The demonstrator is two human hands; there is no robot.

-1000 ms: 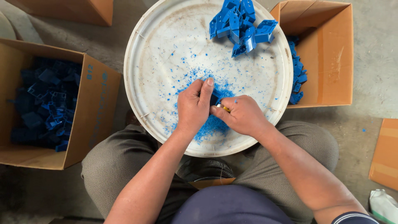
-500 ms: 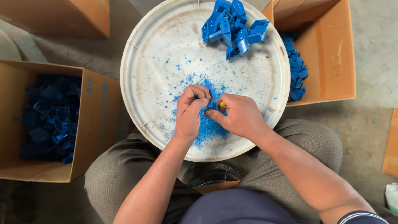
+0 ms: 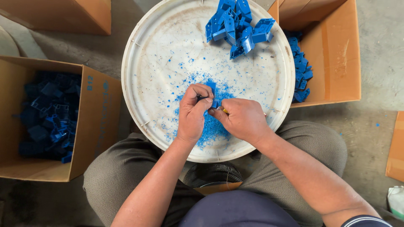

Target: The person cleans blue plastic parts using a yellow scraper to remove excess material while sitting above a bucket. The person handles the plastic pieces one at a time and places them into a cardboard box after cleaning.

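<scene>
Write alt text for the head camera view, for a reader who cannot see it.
Seen from above, a seated person's left hand pinches a small blue plastic part while the right hand works a yellow-handled tool against it, over a round white lid strewn with blue shavings. More blue parts are piled at the lid's far edge, and cardboard boxes left and right hold others.

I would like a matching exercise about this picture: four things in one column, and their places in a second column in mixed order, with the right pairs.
Things
1. small blue plastic part
2. heap of blue plastic parts
3. dark-filled cardboard box
4. fine blue plastic shavings

Places
A. on the round white lid, far edge
B. on the floor, left of the lid
C. held in the left hand, with the right hand against it
D. scattered on the lid under the hands

Pairs: 1-C, 2-A, 3-B, 4-D
</scene>
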